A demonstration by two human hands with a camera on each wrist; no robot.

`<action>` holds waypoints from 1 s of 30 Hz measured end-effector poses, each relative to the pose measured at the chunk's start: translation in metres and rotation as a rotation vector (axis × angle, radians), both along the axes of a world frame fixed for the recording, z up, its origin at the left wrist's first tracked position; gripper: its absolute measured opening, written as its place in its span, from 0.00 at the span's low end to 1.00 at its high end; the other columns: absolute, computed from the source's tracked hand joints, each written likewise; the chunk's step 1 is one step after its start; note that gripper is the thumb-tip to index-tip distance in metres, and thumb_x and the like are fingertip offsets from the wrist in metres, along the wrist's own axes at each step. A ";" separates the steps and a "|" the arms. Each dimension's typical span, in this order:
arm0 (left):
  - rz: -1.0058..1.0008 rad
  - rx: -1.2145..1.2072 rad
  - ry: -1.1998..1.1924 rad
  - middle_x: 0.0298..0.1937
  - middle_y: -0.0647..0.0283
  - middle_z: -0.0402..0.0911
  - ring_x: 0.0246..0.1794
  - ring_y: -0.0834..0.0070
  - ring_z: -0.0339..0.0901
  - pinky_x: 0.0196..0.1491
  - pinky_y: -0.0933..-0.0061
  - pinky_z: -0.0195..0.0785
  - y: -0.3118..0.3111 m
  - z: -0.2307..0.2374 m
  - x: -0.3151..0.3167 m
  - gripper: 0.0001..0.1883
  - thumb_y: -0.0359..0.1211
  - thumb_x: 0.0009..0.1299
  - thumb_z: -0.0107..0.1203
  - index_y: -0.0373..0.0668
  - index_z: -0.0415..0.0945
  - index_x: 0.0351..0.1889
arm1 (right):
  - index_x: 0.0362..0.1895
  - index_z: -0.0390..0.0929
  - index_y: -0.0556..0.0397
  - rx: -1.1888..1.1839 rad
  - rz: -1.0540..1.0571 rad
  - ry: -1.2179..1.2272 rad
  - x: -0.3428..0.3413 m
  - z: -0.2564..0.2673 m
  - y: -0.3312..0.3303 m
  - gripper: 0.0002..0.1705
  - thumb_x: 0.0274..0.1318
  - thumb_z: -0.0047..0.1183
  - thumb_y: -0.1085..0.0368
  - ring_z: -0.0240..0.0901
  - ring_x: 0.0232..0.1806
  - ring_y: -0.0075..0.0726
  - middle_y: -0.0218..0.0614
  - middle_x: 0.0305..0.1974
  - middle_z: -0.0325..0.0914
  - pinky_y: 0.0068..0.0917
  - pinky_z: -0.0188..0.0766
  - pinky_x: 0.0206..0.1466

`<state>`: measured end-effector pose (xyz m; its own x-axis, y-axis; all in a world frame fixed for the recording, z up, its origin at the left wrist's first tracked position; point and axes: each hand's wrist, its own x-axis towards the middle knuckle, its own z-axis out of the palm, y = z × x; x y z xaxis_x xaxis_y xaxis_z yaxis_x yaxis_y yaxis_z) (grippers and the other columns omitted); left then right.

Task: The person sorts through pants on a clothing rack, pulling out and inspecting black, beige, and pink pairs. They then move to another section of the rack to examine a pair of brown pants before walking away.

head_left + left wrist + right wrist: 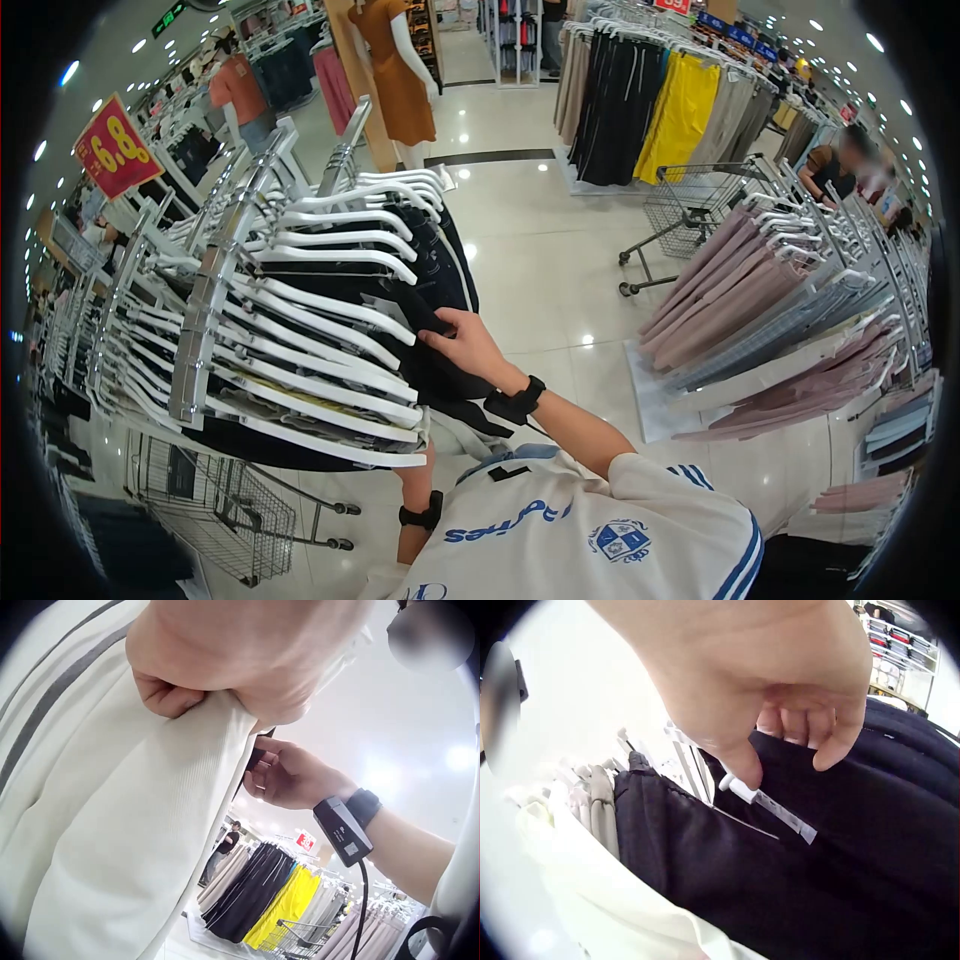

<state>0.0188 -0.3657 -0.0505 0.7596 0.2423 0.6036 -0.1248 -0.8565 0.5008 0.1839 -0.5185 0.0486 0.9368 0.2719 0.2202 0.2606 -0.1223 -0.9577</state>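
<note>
My right hand (pixel 468 345) is at the waist of black trousers (pixel 435 372) hanging on the rack, pinching the top edge. In the right wrist view the thumb lies beside a white hanger clip, and the other fingers curl over the dark cloth (pixel 840 817). A clear size strip (pixel 786 817) runs down the front. My left hand (pixel 232 652) grips white trousers (pixel 127 817) with dark side stripes, its fingers curled into the fabric. In the head view that hand is mostly hidden behind the white hangers (pixel 330 375).
A metal rack bar (pixel 215 290) carries several hangers. One shopping cart (pixel 225 505) stands below left, another cart (pixel 690 205) across the aisle. Pink trousers (pixel 725 290) hang at right, yellow trousers (pixel 680 115) behind. A person (pixel 835 170) stands far right.
</note>
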 end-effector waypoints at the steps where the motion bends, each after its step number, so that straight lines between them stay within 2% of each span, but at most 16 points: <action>1: -0.003 -0.009 0.009 0.48 0.52 0.84 0.48 0.60 0.82 0.54 0.63 0.72 0.000 0.002 -0.001 0.16 0.30 0.64 0.64 0.33 0.80 0.49 | 0.34 0.78 0.61 0.008 0.048 0.059 -0.002 -0.001 0.001 0.16 0.54 0.65 0.60 0.67 0.26 0.23 0.32 0.22 0.72 0.26 0.67 0.31; 2: -0.008 -0.018 0.017 0.48 0.51 0.84 0.48 0.60 0.82 0.54 0.63 0.72 -0.001 0.003 0.000 0.16 0.30 0.64 0.64 0.33 0.80 0.49 | 0.34 0.78 0.61 0.008 0.060 0.064 -0.003 -0.003 0.001 0.16 0.54 0.65 0.60 0.67 0.26 0.23 0.32 0.22 0.72 0.26 0.67 0.31; 4: -0.077 -0.073 0.051 0.47 0.53 0.84 0.46 0.62 0.82 0.52 0.64 0.73 -0.001 0.000 -0.001 0.16 0.29 0.62 0.65 0.34 0.80 0.48 | 0.24 0.75 0.62 -0.053 0.144 -0.015 -0.010 -0.006 0.000 0.17 0.54 0.64 0.61 0.57 0.17 0.22 0.31 0.12 0.58 0.28 0.58 0.22; 5: -0.111 -0.187 0.088 0.45 0.54 0.84 0.45 0.63 0.82 0.51 0.66 0.73 -0.003 -0.002 -0.001 0.16 0.30 0.62 0.66 0.34 0.80 0.46 | 0.19 0.69 0.63 -0.034 0.222 0.022 -0.017 -0.007 0.001 0.20 0.54 0.62 0.64 0.50 0.18 0.23 0.33 0.14 0.53 0.30 0.52 0.21; 6: -0.145 -0.301 0.124 0.43 0.55 0.84 0.43 0.65 0.82 0.50 0.67 0.73 -0.010 0.002 0.003 0.15 0.30 0.61 0.66 0.35 0.81 0.44 | 0.18 0.65 0.64 0.092 0.300 0.084 -0.032 0.001 0.005 0.19 0.54 0.57 0.68 0.47 0.18 0.24 0.37 0.14 0.52 0.32 0.50 0.21; 8: -0.196 -0.422 0.090 0.41 0.57 0.84 0.41 0.68 0.82 0.47 0.68 0.74 -0.018 0.014 0.006 0.14 0.32 0.61 0.67 0.37 0.80 0.43 | 0.19 0.67 0.65 -0.007 0.359 0.032 -0.044 -0.008 0.010 0.15 0.53 0.54 0.70 0.47 0.17 0.25 0.40 0.14 0.52 0.32 0.51 0.21; 10: -0.090 0.068 0.109 0.42 0.58 0.83 0.41 0.68 0.82 0.47 0.68 0.73 -0.009 -0.016 0.011 0.14 0.32 0.63 0.66 0.38 0.80 0.45 | 0.21 0.70 0.66 -0.021 0.393 0.004 -0.048 -0.005 0.009 0.14 0.55 0.53 0.69 0.49 0.17 0.28 0.44 0.15 0.56 0.33 0.53 0.22; 11: -0.126 -0.155 -0.004 0.45 0.56 0.83 0.44 0.64 0.82 0.49 0.66 0.73 0.001 -0.059 0.014 0.15 0.33 0.65 0.64 0.37 0.79 0.47 | 0.21 0.70 0.66 0.022 0.402 -0.019 -0.049 -0.001 0.008 0.14 0.55 0.53 0.69 0.50 0.17 0.29 0.45 0.15 0.57 0.34 0.53 0.22; 14: 0.071 -0.142 0.084 0.48 0.54 0.83 0.47 0.60 0.81 0.52 0.64 0.72 -0.010 -0.009 0.016 0.15 0.33 0.66 0.63 0.37 0.79 0.49 | 0.23 0.73 0.66 0.040 0.444 -0.084 -0.051 0.005 0.003 0.14 0.57 0.54 0.67 0.54 0.18 0.30 0.46 0.16 0.62 0.33 0.57 0.23; 16: 0.092 0.002 0.090 0.50 0.53 0.83 0.51 0.58 0.80 0.54 0.61 0.71 -0.012 0.009 0.015 0.17 0.33 0.66 0.62 0.37 0.79 0.51 | 0.25 0.75 0.66 0.009 0.470 -0.131 -0.046 0.009 -0.002 0.14 0.59 0.55 0.66 0.59 0.18 0.30 0.46 0.17 0.66 0.31 0.60 0.24; 18: 0.082 0.071 0.060 0.51 0.53 0.83 0.51 0.58 0.80 0.56 0.61 0.70 -0.006 0.004 0.015 0.17 0.33 0.66 0.62 0.37 0.79 0.51 | 0.35 0.80 0.64 0.064 0.414 -0.061 -0.041 0.011 -0.007 0.10 0.59 0.55 0.67 0.72 0.28 0.26 0.41 0.28 0.79 0.24 0.69 0.33; 20: 0.062 0.089 0.054 0.51 0.53 0.83 0.51 0.58 0.80 0.57 0.61 0.69 -0.002 0.003 0.012 0.17 0.33 0.66 0.63 0.37 0.80 0.51 | 0.43 0.81 0.57 0.129 0.110 -0.067 -0.027 0.009 -0.010 0.13 0.56 0.62 0.64 0.76 0.40 0.29 0.35 0.42 0.80 0.26 0.73 0.44; 22: 0.051 0.107 0.047 0.51 0.53 0.83 0.52 0.58 0.80 0.58 0.61 0.69 -0.001 0.007 0.010 0.17 0.32 0.66 0.63 0.37 0.80 0.51 | 0.46 0.79 0.57 0.078 -0.233 -0.217 -0.013 0.015 -0.011 0.18 0.54 0.64 0.61 0.76 0.43 0.33 0.36 0.44 0.79 0.28 0.73 0.45; 26: 0.001 0.081 0.006 0.50 0.53 0.83 0.51 0.58 0.80 0.58 0.61 0.69 0.002 0.004 0.007 0.16 0.31 0.66 0.63 0.35 0.80 0.51 | 0.42 0.80 0.59 0.042 -0.131 -0.168 0.006 0.002 -0.006 0.20 0.49 0.67 0.59 0.78 0.42 0.39 0.40 0.39 0.80 0.33 0.74 0.45; 28: -0.004 0.123 -0.009 0.50 0.53 0.83 0.51 0.58 0.80 0.58 0.61 0.69 0.001 0.006 0.007 0.16 0.30 0.66 0.63 0.35 0.80 0.51 | 0.41 0.80 0.59 -0.030 0.191 -0.101 0.007 0.004 0.002 0.21 0.49 0.67 0.57 0.79 0.42 0.38 0.43 0.39 0.81 0.33 0.74 0.46; 30: -0.008 0.049 0.021 0.50 0.53 0.83 0.51 0.59 0.80 0.58 0.61 0.69 -0.002 0.011 0.006 0.16 0.30 0.66 0.62 0.34 0.79 0.51 | 0.38 0.80 0.59 -0.021 0.251 -0.018 0.002 0.010 0.010 0.15 0.53 0.64 0.61 0.80 0.35 0.37 0.40 0.31 0.82 0.31 0.74 0.42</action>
<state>0.0246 -0.3680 -0.0394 0.7740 0.2062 0.5987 -0.1220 -0.8792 0.4606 0.1854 -0.5083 0.0588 0.8352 0.5005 0.2280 0.3022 -0.0711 -0.9506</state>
